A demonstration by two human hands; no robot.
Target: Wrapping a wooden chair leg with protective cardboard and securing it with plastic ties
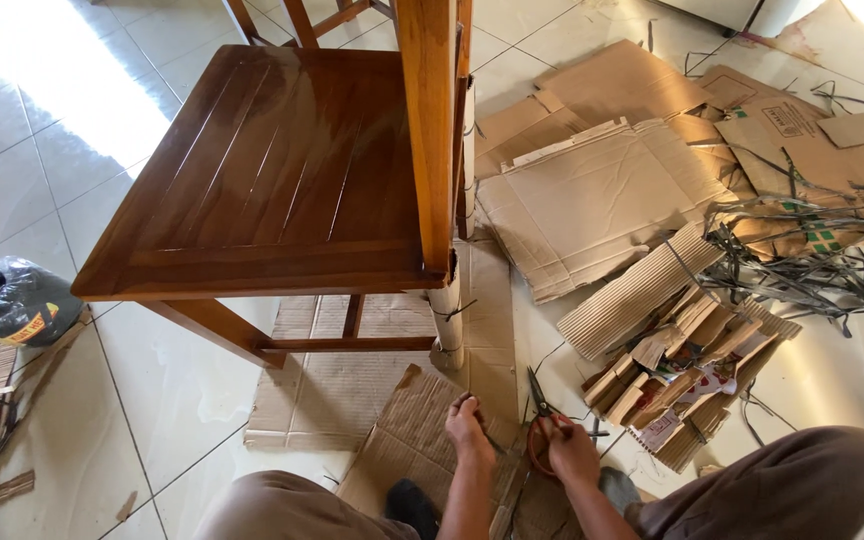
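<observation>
On floor cardboard (412, 440) | right hand (574, 455) grips scissors (542, 405) | blades point away, lengthwise

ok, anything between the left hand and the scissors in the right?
Nothing visible. The left hand rests on the cardboard sheet on the floor; the right hand grips the scissors just beside it, with only bare cardboard in the gap between them.

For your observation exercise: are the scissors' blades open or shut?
Open: the scissors in the right hand show blades slightly parted above the cardboard.

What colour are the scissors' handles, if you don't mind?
Orange-red, on the scissors under the right hand; head view.
</observation>
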